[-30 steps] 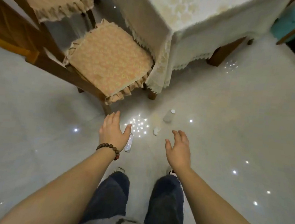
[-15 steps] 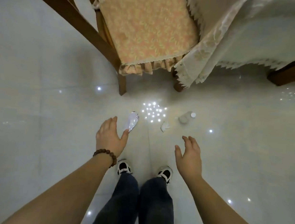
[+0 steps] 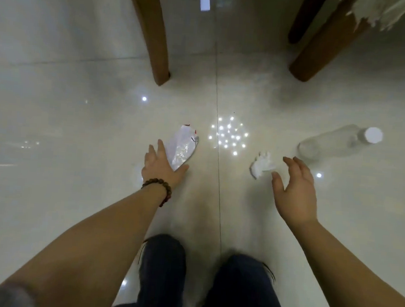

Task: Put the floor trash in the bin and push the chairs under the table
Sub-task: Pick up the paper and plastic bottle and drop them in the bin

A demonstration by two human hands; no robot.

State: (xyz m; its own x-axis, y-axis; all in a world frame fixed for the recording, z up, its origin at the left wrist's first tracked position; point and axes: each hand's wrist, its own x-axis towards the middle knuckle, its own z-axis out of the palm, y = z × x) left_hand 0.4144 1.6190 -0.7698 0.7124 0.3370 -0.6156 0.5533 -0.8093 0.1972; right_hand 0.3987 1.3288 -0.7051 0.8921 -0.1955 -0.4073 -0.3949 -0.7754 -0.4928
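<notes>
1. My left hand (image 3: pixel 162 168) is spread wide and holds nothing. It is low over the near end of the foil wrapper (image 3: pixel 182 147), which shows between my thumb and my fingers; I cannot tell if the palm already touches it.
2. The wrapper lies flat on the floor (image 3: pixel 65 123). Its long axis runs away from me and a little to the right, so I think the fingers should close across the narrow width, not along the length.
3. My right hand (image 3: pixel 295 192) is also open and empty, with the fingers curved. The crumpled tissue (image 3: pixel 262 167) lies just to the left of its fingertips, near but not touching.
4. The clear plastic bottle (image 3: pixel 338 143) lies on its side beyond the right hand. Its white cap (image 3: pixel 373 135) points to the far right. The right hand is much nearer to it than the left.
5. Materials: the wrapper is thin, shiny and creased, with a little red at the far edge. The tissue is soft and irregular. The bottle is smooth and round, so I judge it may roll on the glossy tiles.
6. Two wooden legs (image 3: pixel 155 35) stand beyond the trash. No bin is in view.
</notes>
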